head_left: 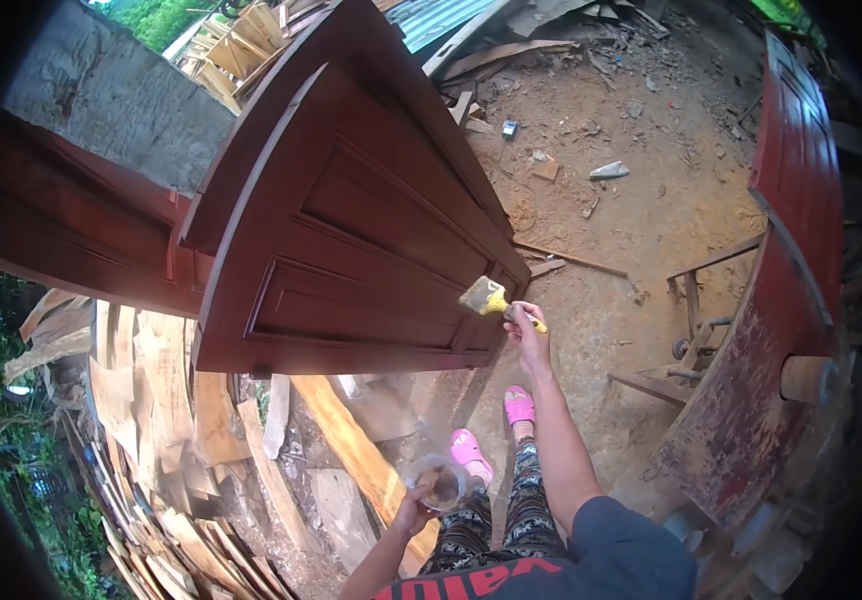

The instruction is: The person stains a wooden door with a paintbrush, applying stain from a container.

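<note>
A wide paintbrush (486, 297) with a yellow handle is in my right hand (528, 334), its bristles pointing left over the lower part of a door. That door (351, 260) is dark reddish brown with recessed panels and stands leaning, another door of the same colour behind it. Low in front of my body, my left hand (414, 512) grips a clear plastic tub (436, 482) by its side. Some brownish liquid shows inside the tub.
Sawn planks (166, 400) are piled at the left, and a long yellowish board (356, 445) lies beside my feet. At the right stands a worn reddish panel (731, 420) near a wooden frame (686, 365). Wood scraps litter the dirt ground (641, 210) ahead.
</note>
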`<state>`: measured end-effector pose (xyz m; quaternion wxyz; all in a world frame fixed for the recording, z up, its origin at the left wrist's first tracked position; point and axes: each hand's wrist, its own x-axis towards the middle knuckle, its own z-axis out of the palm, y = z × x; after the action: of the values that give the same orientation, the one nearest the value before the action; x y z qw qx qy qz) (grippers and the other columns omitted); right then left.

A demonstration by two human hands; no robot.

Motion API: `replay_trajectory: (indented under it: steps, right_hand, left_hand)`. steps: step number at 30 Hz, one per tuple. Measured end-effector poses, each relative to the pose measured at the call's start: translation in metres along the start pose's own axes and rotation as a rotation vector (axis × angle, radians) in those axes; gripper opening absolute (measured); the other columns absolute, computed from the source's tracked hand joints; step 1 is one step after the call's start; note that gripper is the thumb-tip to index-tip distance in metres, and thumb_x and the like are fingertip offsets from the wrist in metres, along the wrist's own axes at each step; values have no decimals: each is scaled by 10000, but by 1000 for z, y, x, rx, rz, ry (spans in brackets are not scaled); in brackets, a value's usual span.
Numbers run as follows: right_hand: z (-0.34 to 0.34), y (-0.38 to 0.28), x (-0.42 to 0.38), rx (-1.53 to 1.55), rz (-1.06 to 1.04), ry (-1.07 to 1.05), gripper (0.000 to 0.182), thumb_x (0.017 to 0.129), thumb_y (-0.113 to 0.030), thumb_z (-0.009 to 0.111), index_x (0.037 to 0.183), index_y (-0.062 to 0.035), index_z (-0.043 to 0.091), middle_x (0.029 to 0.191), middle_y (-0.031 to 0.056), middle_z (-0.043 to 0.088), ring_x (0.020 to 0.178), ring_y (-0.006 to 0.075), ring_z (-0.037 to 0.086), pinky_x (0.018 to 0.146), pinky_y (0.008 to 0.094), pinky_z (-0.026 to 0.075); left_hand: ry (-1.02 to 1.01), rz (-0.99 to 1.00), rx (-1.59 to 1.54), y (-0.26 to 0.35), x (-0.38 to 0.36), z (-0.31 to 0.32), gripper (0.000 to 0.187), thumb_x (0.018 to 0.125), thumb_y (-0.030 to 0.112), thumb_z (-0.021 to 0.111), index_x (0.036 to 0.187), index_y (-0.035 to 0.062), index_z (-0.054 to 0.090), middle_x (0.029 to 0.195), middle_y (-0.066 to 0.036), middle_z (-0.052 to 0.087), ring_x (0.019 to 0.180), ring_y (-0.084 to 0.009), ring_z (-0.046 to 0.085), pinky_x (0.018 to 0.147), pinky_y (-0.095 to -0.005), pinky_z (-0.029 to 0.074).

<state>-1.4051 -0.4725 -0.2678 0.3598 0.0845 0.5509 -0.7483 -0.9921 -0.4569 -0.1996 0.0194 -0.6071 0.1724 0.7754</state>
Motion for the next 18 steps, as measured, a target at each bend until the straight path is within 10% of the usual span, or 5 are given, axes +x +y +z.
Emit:
replay_trajectory:
  steps: [8, 18]
  right_hand:
    - [161, -163, -99, 354, -390, -856, 212, 980, -153, 641, 1147, -25, 619, 1062, 100, 687, 929, 166, 692, 829, 280, 548]
    - [5, -10, 31, 133, -35, -89, 222, 976, -246, 653, 1164, -138, 606, 949, 2, 678, 773, 92, 663, 626, 211, 507]
  left_hand:
    - [-94, 61, 24, 18, 7, 24, 622, 913, 350, 626, 1449, 119, 410, 1346, -116, 563, 1198, -289, 582, 935, -489, 505]
    - [-63, -2, -14, 1, 7, 22, 576, 903, 343, 636, 1399, 100, 472, 1329, -92, 582, 1198, -266, 576, 958, -506, 488]
